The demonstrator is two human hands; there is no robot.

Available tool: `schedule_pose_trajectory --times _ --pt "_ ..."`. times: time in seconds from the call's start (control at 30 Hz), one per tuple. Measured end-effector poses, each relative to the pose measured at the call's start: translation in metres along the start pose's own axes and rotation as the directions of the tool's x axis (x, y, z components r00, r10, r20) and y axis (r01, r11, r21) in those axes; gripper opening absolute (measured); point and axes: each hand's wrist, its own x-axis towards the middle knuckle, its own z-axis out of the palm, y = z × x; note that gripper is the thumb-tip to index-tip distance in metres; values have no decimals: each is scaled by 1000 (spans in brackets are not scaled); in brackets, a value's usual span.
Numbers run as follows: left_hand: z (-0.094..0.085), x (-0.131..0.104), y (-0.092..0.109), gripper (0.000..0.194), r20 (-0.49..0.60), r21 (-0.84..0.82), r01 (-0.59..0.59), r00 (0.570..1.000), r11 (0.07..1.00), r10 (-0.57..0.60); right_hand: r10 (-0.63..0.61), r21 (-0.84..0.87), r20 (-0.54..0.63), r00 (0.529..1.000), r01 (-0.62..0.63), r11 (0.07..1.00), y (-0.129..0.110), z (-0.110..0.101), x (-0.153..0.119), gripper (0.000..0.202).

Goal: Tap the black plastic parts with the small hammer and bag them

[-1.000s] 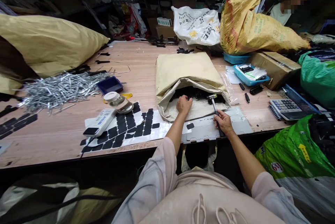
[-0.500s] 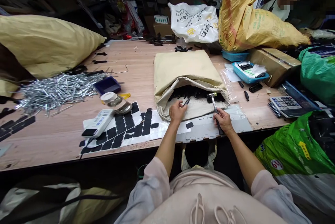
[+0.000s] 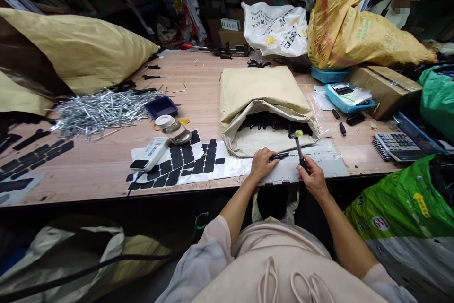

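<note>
Hands at bench (image 3: 88,175) edge, before open sack (image 3: 264,99).
Left hand (image 3: 261,163) fingers pinching black rod (image 3: 279,156); right hand (image 3: 312,177) gripping hammer (image 3: 298,144) handle, head raised.

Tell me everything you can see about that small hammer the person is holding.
The small hammer has a slim dark handle and a little head, dark on one end and yellowish on the other. It stands nearly upright, head up, in front of the open tan paper sack. The right hand grips the lower handle above the pale sheet at the table edge.

Slim black rod (image 3: 280,156) lying flat near table's front edge; small hammer (image 3: 298,147) standing tilted, head up, beside it.
</note>
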Motion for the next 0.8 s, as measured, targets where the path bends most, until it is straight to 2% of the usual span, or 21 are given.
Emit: schedule_pose_trajectory --times 0.1,0.2,0.43,0.6,0.8 --pt "0 4 3 23 3 -17 66 998 998 -66 -22 -99 87 996 31 995 -2 -6 -22 52" --pt "1 7 7 22 30 -34 125 992 992 -124 -112 -246 93 989 132 960 0 -8 -31 47" --pt "4 5 2 24 -13 -32 60 998 998 -60 -313 -377 150 938 347 859 4 -3 -35 49" --pt "5 5 2 25 0 -36 64 998 997 -64 -289 -406 175 941 336 850 10 -4 -37 47" --pt "5 5 2 25 4 -44 69 998 997 -69 -310 -374 166 936 351 858 3 1 -39 48"
